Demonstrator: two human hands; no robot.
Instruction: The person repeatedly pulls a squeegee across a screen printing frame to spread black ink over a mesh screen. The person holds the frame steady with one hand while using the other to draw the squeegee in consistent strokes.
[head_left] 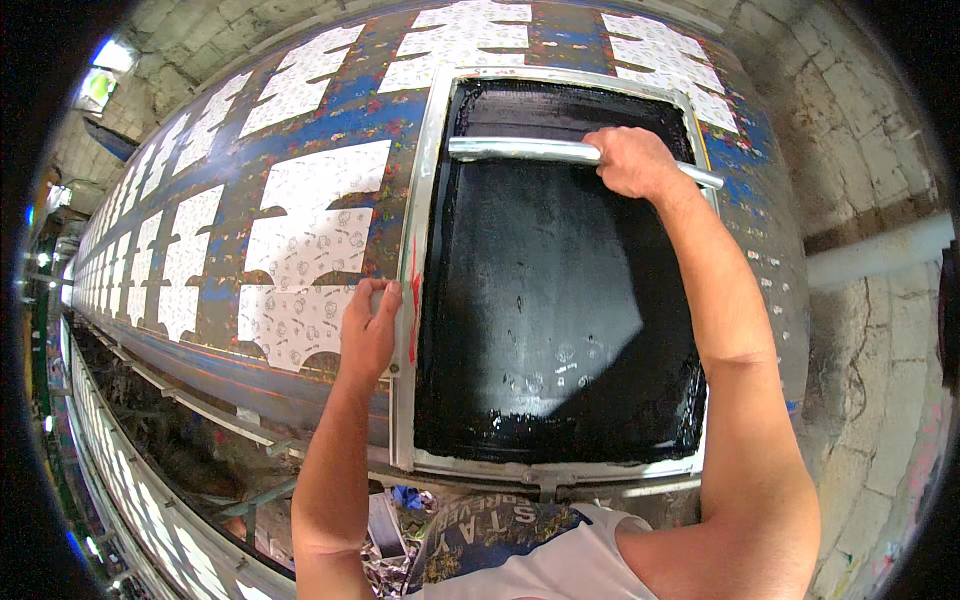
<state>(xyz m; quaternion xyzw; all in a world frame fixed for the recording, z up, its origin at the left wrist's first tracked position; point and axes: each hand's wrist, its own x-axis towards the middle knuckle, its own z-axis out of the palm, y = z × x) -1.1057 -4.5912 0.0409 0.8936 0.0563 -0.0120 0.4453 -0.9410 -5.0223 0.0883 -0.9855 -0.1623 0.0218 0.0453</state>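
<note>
A screen printing frame with a pale metal rim lies on the long table in front of me. Wet black ink coats its dark mesh, and light glints off the lower part. My right hand is closed around a silver squeegee bar, which spans the far end of the mesh, tilted slightly down to the right. At the frame's left side, my left hand has its fingers curled against the rim, gripping it. Just left of that hand lies a white printed fabric piece with small dark figures.
The long table, stained blue and brown, carries rows of white cut fabric pieces stretching left. A block wall with a pale pipe stands to the right. Another long surface with white pieces runs at the lower left.
</note>
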